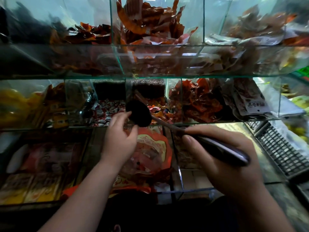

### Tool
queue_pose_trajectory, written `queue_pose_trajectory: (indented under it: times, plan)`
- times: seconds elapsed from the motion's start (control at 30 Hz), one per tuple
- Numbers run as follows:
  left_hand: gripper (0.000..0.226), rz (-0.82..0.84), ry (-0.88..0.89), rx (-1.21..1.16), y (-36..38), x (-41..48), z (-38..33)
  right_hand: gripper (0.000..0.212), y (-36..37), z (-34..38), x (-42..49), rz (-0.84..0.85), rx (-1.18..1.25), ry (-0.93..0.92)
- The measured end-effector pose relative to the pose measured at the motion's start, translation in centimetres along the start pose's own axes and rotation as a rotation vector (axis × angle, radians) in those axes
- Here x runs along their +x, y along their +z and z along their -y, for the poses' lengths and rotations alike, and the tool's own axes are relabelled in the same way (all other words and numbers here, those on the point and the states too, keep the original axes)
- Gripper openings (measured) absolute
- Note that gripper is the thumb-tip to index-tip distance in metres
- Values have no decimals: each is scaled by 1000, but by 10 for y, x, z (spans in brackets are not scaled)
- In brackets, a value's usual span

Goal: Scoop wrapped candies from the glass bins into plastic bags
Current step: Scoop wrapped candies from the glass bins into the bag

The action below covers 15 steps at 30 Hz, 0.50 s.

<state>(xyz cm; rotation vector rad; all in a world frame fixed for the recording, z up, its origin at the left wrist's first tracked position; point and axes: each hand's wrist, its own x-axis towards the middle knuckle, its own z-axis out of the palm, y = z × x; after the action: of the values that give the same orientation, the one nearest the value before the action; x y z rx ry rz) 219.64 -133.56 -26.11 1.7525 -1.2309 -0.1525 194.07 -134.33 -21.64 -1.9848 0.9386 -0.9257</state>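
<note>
My right hand (222, 159) gripped the scoop (167, 123) by its handle, fingers curled round it. My left hand (118, 136) touched the edge of its dark bowl; whether the fingers pinched it, I could not tell. Just behind the bowl, the candies (107, 113) lay in the middle bin (128, 91).

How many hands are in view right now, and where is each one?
2. The left hand is at the dark bowl of the scoop, centre of view; the right hand grips the scoop's handle, lower right.
</note>
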Motion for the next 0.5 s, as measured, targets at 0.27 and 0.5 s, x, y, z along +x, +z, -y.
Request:
queue_pose_trajectory:
  times: [0.27, 0.5]
  plan:
    - [42, 308, -476, 157, -12, -70, 46, 11, -32, 48, -32, 27, -200, -365]
    - [33, 157, -234, 86, 4, -70, 16, 18, 21, -15, -2, 208, -252, -132]
